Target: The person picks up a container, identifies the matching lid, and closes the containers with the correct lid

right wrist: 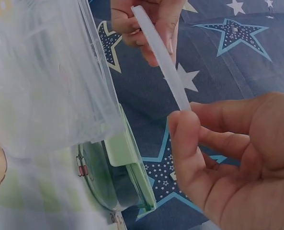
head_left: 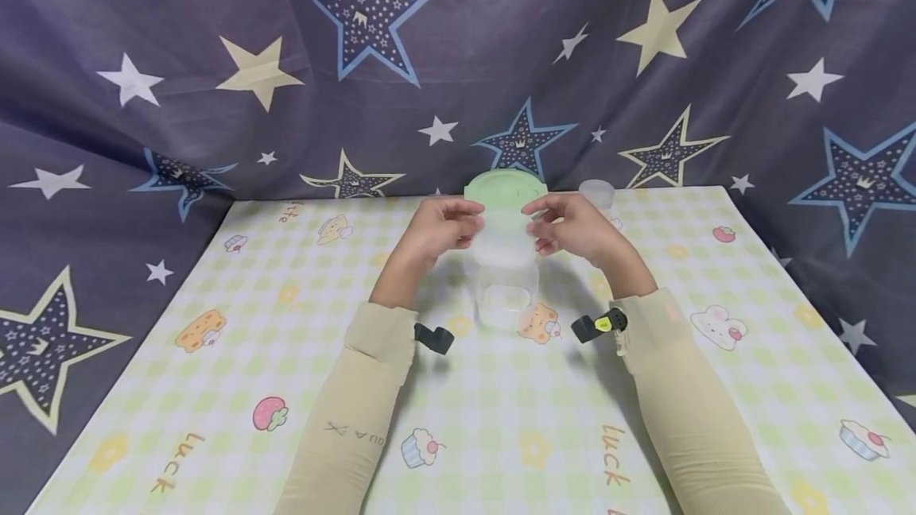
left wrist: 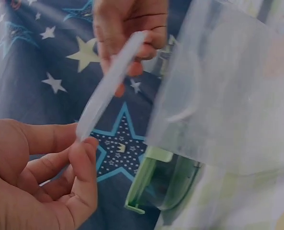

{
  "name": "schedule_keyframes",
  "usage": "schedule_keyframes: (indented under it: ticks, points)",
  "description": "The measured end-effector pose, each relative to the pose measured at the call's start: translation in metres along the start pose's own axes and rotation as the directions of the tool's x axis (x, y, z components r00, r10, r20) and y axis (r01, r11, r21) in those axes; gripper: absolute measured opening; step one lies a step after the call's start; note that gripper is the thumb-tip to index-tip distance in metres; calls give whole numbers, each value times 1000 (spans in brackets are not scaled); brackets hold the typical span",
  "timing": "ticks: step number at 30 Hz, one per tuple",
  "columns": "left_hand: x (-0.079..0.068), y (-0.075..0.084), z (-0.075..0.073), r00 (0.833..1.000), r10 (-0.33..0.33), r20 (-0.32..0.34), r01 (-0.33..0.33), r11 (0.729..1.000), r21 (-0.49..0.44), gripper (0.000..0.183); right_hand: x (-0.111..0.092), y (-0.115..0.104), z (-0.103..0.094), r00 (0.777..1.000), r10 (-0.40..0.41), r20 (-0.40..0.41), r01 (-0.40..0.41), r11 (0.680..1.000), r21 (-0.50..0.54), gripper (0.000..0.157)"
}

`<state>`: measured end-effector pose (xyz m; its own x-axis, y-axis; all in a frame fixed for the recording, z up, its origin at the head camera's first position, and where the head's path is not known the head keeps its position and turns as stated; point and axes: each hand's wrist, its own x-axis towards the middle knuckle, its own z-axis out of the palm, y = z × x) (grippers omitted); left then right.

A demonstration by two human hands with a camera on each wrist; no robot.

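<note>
Both hands hold a thin, translucent white lid (left wrist: 106, 91) by its opposite edges, raised above the table. My left hand (head_left: 445, 229) pinches one edge between thumb and fingers. At the opposite edge, the right hand (head_left: 572, 230) has the same kind of pinch, seen close up in the right wrist view. Under the lid stands a clear plastic container (right wrist: 46, 86), apart from the fingers; its contents cannot be made out. Behind it, near the table's back edge, is a green-lidded container (head_left: 505, 181), partly hidden by the clear one in both wrist views.
A small translucent cup (head_left: 597, 192) stands at the back right, beyond the right hand. The table wears a green checked cloth (head_left: 236, 292) with printed cartoons. A dark curtain (head_left: 458, 46) with stars hangs right behind the table's back edge.
</note>
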<state>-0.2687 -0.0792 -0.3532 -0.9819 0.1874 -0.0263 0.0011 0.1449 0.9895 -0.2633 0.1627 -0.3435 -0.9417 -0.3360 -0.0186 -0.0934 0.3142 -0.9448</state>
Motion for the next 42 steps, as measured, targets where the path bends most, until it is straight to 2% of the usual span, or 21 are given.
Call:
schedule_keyframes:
  ticks: [5, 10, 19, 29, 42]
  points:
    - [-1, 1, -3, 999, -31, 21, 31, 999, 14, 23, 0, -2, 2, 1000, -14, 8, 14, 999, -49, 34]
    - [-4, -2, -2, 997, -66, 40, 62, 994, 86, 22, -1, -1, 3, 1000, -18, 23, 20, 992, -123, 31]
    - [-11, -7, 2, 994, -93, 61, 81, 981, 178, 22, -6, 1, 6, 996, -39, 84, 62, 955, -289, 26]
    - [-18, -12, 3, 991, -65, 119, 33, 967, 255, 20, -13, 9, 7, 987, -72, 143, 119, 928, -352, 26]
    - [-26, -17, 6, 986, -62, 152, 21, 967, 256, 21, -23, 8, 10, 979, -90, 182, 157, 902, -402, 29]
